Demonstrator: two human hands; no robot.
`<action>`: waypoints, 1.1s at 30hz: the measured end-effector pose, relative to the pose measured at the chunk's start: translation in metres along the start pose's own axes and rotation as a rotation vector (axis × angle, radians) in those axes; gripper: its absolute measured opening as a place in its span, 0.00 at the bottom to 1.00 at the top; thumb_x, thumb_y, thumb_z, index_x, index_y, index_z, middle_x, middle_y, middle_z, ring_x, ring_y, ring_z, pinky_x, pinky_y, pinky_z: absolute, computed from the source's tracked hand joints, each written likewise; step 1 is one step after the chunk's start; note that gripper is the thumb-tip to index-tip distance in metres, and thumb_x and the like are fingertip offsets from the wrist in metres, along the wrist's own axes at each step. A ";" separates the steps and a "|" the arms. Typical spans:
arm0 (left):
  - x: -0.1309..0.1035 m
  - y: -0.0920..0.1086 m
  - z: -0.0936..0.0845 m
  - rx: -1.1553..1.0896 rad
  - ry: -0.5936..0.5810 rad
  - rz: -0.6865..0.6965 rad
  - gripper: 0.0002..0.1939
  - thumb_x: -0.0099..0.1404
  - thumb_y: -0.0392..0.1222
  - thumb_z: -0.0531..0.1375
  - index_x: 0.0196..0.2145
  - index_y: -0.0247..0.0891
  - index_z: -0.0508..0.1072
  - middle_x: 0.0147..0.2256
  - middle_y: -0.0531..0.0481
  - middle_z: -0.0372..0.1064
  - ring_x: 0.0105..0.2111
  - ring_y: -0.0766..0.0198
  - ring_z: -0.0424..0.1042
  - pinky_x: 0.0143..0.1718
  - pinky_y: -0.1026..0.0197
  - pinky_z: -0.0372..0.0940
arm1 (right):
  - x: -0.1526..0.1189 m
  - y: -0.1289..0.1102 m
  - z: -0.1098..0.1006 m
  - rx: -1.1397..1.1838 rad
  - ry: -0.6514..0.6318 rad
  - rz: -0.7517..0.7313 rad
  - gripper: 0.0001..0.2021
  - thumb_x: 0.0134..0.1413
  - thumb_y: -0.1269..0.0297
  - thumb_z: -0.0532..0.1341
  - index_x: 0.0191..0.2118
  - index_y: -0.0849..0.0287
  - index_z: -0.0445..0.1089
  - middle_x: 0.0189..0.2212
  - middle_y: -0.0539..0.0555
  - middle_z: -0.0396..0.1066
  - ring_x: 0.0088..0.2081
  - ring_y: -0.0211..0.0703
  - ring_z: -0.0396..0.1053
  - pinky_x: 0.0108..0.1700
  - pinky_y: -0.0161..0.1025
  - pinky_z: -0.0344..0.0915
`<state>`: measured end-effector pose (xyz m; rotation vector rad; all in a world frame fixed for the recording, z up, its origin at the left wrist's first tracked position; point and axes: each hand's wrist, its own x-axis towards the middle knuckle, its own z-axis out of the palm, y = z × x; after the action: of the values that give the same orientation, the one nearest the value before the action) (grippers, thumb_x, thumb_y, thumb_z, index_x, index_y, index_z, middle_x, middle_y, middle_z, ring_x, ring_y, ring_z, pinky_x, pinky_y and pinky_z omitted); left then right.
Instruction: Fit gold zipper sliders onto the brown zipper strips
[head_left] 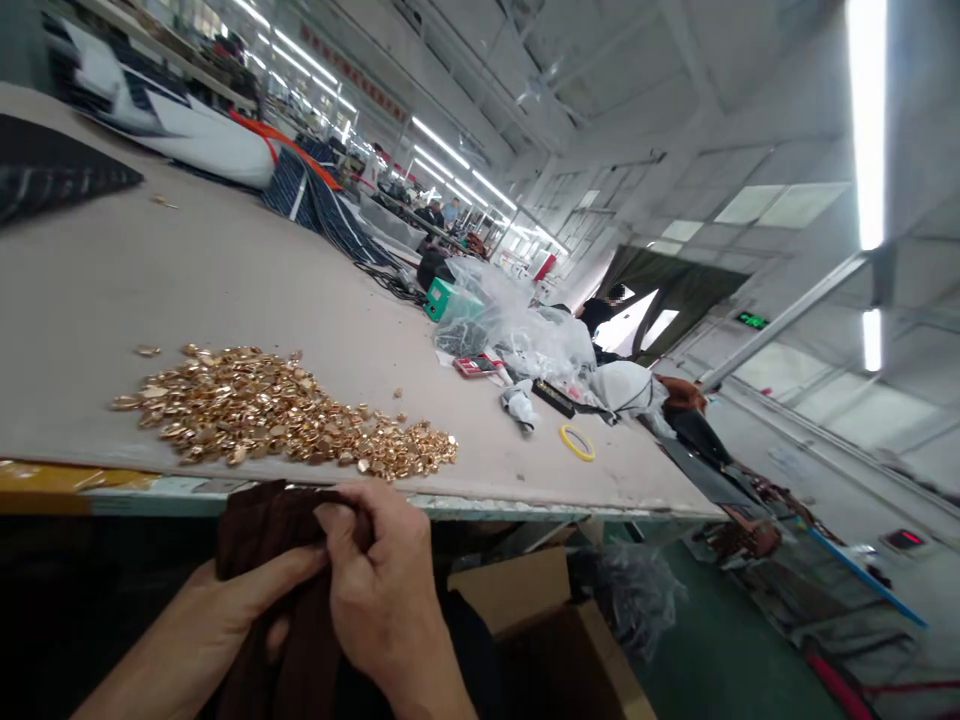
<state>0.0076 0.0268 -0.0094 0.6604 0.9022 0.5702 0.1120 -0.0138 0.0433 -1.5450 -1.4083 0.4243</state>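
Dark brown fabric [300,650] hangs in folds at the table's front edge, gripped by both hands. My left hand [232,610] is closed on it from the left, thumb laid across the folds. On the right, my right hand [382,580] pinches the upper part of the fabric between thumb and bent fingers. The two hands meet near the fabric's top. Just beyond them, a pile of shiny gold metal pieces [262,410] lies on the grey-beige table [285,290].
A yellow tape ring [577,442], a black box [553,397], clear plastic bags [525,320] and a green box [448,300] lie on the table's right part. Striped dark fabric [315,210] lies at the back. An open cardboard box [517,590] stands below the edge.
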 end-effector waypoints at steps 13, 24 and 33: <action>-0.021 0.012 0.004 0.051 -0.063 0.143 0.12 0.51 0.45 0.68 0.25 0.36 0.71 0.14 0.59 0.59 0.16 0.72 0.55 0.17 0.69 0.49 | -0.005 0.009 -0.007 0.205 -0.057 0.165 0.10 0.64 0.58 0.56 0.34 0.57 0.67 0.27 0.47 0.66 0.30 0.37 0.63 0.33 0.33 0.60; -0.031 0.005 0.002 0.113 -0.152 0.105 0.08 0.49 0.39 0.65 0.28 0.35 0.72 0.18 0.59 0.59 0.17 0.72 0.53 0.19 0.67 0.49 | -0.023 0.029 -0.033 0.280 -0.033 0.210 0.15 0.64 0.54 0.55 0.28 0.57 0.64 0.20 0.46 0.64 0.24 0.36 0.60 0.30 0.35 0.59; -0.025 0.007 -0.002 0.046 -0.130 0.056 0.08 0.52 0.41 0.64 0.27 0.35 0.71 0.18 0.58 0.60 0.15 0.73 0.53 0.18 0.68 0.48 | 0.006 0.031 -0.030 -0.447 0.218 -0.016 0.11 0.58 0.58 0.61 0.43 0.57 0.74 0.32 0.52 0.73 0.31 0.43 0.69 0.36 0.39 0.63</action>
<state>-0.0079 0.0146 0.0077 0.7573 0.7790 0.5510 0.1541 -0.0167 0.0342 -1.8686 -1.4008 -0.0798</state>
